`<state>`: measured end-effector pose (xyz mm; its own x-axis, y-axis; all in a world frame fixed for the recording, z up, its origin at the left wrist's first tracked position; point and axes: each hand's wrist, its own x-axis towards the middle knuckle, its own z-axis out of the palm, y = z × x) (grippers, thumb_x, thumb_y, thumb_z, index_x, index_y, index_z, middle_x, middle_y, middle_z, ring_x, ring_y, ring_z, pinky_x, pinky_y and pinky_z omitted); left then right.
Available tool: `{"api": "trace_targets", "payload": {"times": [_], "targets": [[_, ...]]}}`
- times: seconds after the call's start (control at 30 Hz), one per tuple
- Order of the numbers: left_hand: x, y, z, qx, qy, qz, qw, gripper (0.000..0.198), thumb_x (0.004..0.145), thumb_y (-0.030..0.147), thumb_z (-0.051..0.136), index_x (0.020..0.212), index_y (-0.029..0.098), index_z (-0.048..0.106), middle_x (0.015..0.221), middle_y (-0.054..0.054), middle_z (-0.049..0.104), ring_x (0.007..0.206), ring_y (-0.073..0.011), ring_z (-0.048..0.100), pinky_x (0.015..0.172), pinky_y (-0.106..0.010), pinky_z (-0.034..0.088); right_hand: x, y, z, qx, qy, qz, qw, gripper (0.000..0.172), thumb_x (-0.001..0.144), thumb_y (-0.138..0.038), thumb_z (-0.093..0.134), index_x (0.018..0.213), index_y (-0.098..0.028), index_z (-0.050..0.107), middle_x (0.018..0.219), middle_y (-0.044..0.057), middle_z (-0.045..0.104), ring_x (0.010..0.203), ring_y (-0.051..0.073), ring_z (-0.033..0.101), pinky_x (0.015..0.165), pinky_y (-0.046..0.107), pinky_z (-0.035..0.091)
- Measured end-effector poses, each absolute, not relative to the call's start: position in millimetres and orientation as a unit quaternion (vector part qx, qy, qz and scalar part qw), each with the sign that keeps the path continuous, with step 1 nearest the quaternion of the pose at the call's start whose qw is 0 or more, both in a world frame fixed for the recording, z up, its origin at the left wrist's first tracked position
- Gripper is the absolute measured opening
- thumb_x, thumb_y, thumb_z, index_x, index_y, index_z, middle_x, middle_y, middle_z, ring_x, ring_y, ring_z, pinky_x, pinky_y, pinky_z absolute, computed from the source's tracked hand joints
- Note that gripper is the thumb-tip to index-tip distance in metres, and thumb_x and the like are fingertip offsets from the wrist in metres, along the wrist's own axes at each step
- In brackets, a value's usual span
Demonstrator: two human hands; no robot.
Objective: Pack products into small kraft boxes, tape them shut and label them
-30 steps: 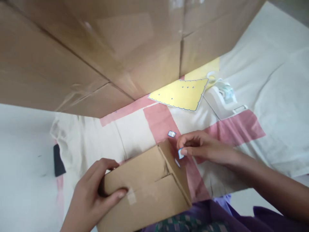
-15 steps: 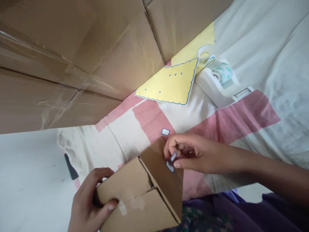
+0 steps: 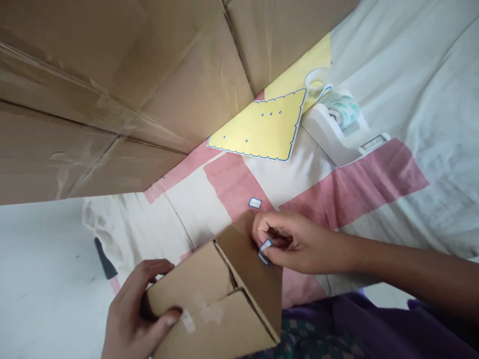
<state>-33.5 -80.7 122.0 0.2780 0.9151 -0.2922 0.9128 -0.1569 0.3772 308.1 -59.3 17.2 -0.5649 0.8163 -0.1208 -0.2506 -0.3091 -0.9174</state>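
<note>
A small brown cardboard box (image 3: 202, 299) is tilted close to me, with strips of clear tape on its top flaps. My left hand (image 3: 136, 309) grips its left end, thumb on top and fingers over the far edge. At the box's right face, my right hand (image 3: 288, 239) pinches a small white paper piece with a blue edge (image 3: 265, 245) between thumb and fingers. A second blue-edged piece (image 3: 263, 258) lies against that face, partly covered by the thumb and the held piece. Another blue-edged piece (image 3: 255, 203) rests on the cloth just beyond the box.
A large taped cardboard box (image 3: 123, 89) stands at the far left. Beside it lie a yellow sheet with blue edging (image 3: 258, 129), a clear round ring (image 3: 316, 80) and a white tape dispenser (image 3: 344, 134). Everything sits on a white and pink cloth (image 3: 310, 199).
My right hand has moved slightly left, its fingers closing in, and the pinched piece now overlaps the piece on the box. My left hand keeps its grip.
</note>
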Motion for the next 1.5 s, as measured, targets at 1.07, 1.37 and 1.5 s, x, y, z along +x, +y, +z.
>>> {"api": "trace_targets", "payload": {"times": [1.07,1.37,1.5], "targets": [[-18.6,-72.6,119.1,0.812,0.547,0.06,0.194,0.038,0.089,0.058,0.062,0.105,0.024,0.056,0.09,-0.001,0.065,0.068,-0.0162,0.062,0.054,-0.027,0.049,319.7,116.6,35.7,-0.633,-0.73,0.259,0.009,0.014,0.079,-0.003,0.063,0.085,-0.016,0.063,0.084,0.008,0.063,0.079,0.021,0.061,0.063,0.029,0.038],[-22.3,-77.0,118.7,0.803,0.557,0.063,0.2,0.037,0.089,0.058,0.062,0.103,0.024,0.058,0.089,-0.002,0.066,0.071,-0.0176,0.063,0.057,-0.028,0.05,335.1,118.4,47.9,-0.64,-0.668,0.324,0.198,0.013,0.088,-0.013,0.061,0.076,-0.016,0.066,0.083,0.006,0.069,0.08,0.018,0.062,0.07,0.03,0.044],[-21.3,-76.0,118.5,0.803,0.559,0.063,0.199,0.037,0.089,0.058,0.062,0.103,0.024,0.059,0.09,-0.001,0.067,0.073,-0.0177,0.063,0.058,-0.028,0.049,342.2,97.6,73.4,-0.61,-0.652,0.332,0.303,0.013,0.09,-0.017,0.064,0.078,-0.015,0.068,0.075,0.002,0.066,0.07,0.014,0.059,0.063,0.027,0.04]]}}
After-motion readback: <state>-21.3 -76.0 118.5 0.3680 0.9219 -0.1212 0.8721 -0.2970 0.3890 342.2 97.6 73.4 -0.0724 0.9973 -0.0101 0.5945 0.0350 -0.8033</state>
